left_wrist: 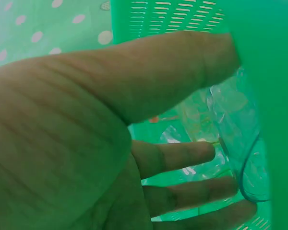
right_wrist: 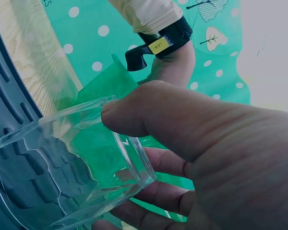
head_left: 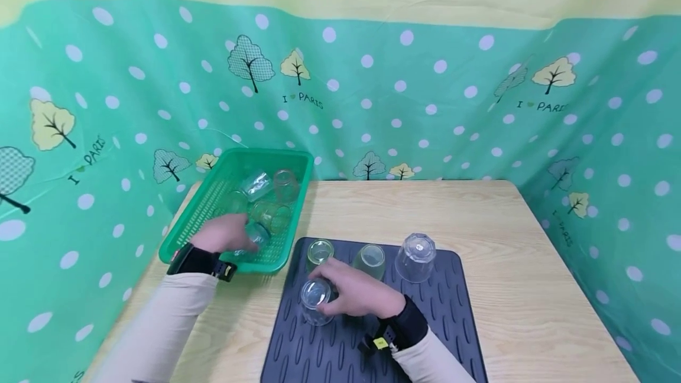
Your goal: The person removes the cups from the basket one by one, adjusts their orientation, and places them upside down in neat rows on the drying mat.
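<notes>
While both hands work:
Right hand [head_left: 357,293]: grips tilted glass [head_left: 316,300], mouth toward mat [head_left: 441,324].
Left hand [head_left: 226,233]: fingers around basket glass [head_left: 258,235], nearer basket [head_left: 213,194].

Even, bright light over my table [head_left: 532,288], shadows soft; head view bows at its edges, both wrist views blur up close.

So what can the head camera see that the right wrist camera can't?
Only the head view shows the whole wooden table, three more glasses standing upside down on the mat, and the glasses inside the green basket that the left hand reaches into. Only the right wrist view shows the right hand's fingers curled under the glass. Both show that glass, the dark mat and the spotted curtain.
</notes>
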Action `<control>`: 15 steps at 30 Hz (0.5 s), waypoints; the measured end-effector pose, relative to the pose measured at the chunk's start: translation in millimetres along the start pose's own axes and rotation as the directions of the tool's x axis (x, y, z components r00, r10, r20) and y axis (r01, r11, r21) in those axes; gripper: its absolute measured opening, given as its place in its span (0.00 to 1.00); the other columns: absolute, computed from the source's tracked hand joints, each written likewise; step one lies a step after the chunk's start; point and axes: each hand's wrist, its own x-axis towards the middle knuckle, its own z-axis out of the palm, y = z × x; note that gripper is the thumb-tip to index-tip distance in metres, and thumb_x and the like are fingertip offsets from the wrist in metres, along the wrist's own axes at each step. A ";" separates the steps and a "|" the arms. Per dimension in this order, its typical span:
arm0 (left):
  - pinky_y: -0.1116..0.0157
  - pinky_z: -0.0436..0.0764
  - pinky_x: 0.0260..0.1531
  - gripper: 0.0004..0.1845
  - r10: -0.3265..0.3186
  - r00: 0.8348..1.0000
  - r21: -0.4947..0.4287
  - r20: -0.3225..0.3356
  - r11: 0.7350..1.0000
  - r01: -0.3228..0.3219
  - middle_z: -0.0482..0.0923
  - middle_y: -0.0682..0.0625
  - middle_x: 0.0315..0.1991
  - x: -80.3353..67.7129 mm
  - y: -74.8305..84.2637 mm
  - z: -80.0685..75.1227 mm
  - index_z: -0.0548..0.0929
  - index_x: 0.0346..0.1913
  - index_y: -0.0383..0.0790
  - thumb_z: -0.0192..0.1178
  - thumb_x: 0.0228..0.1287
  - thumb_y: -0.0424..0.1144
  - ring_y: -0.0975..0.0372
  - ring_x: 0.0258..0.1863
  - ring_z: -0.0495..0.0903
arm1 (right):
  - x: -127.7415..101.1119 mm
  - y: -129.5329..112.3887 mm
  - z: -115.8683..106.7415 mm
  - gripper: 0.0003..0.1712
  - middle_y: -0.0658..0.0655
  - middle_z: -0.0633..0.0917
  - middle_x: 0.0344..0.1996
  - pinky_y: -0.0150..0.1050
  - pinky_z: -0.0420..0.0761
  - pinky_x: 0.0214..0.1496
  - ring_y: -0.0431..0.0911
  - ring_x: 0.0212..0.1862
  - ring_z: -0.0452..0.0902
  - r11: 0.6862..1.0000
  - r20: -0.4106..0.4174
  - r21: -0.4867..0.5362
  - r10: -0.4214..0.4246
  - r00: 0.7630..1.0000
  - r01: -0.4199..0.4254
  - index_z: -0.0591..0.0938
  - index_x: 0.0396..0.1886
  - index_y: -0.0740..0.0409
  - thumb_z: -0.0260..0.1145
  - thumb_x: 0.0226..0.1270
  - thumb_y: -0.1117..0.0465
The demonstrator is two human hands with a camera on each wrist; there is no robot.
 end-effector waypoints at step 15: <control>0.46 0.84 0.39 0.29 -0.025 1.000 0.050 -0.008 0.998 0.026 0.84 0.42 0.40 7.3 -13.2 26.5 0.83 0.46 0.30 0.79 0.53 0.51 0.49 0.39 0.82 | -4.1 1.7 -0.1 0.27 0.46 0.76 0.54 0.29 0.75 0.49 0.36 0.46 0.72 1.000 0.013 0.002 -0.011 1.000 0.011 0.77 0.68 0.48 0.70 0.73 0.53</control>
